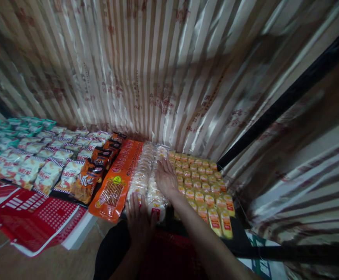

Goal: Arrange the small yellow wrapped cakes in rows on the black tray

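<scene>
Two rows of clear-wrapped pale round snack packs lie on a dark shelf. My left hand rests with fingers spread on the near end of these rows. Farther back, my right hand lies flat on the right-hand row, fingers stretched out. Neither hand is closed around anything. Just right of my right hand are rows of small yellow wrapped snacks. Left of my left hand lies a long orange snack packet with brown sticks pictured on it.
Black-and-orange bags, white snack bags and green packs fill the shelf's left side. A red shopping basket stands below at left. Striped, printed sheeting hangs behind. A black post slants up at right.
</scene>
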